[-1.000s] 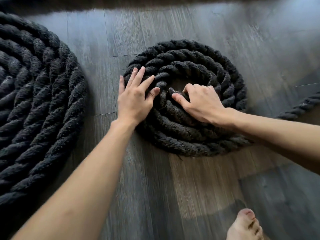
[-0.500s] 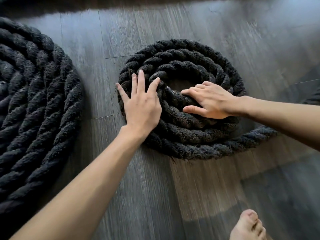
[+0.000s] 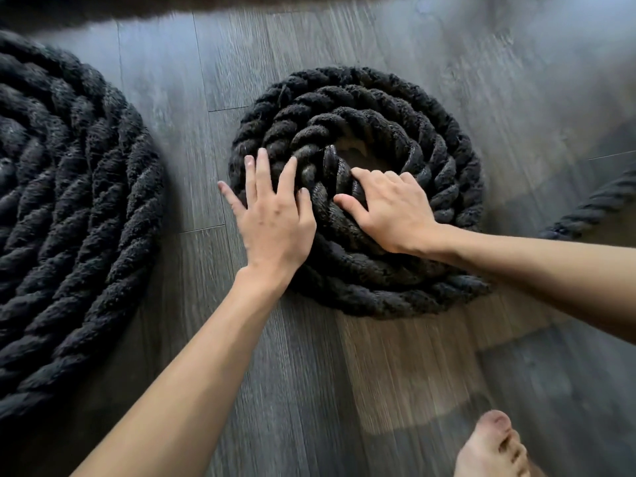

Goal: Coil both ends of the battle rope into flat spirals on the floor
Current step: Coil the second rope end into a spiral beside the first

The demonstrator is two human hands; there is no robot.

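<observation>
A small spiral of thick black battle rope (image 3: 344,98) lies on the wood floor at centre, with a bare gap at its core. My left hand (image 3: 275,218) presses flat on the spiral's left side, fingers spread and straight. My right hand (image 3: 392,211) has its fingers curled over the innermost turn near the shiny rope end (image 3: 330,163), thumb laid along the near side. The rope's tail (image 3: 592,208) runs off to the right. A much larger finished spiral (image 3: 69,201) fills the left edge.
Grey-brown wood planks (image 3: 378,356) surround both spirals, with a narrow strip of floor between them. A bare foot (image 3: 492,445) stands at the bottom right, close to the small spiral's near edge.
My right hand went from lying across the inner turns to curling round the innermost turn by the rope end. My left hand spread wider and slid slightly along the left side.
</observation>
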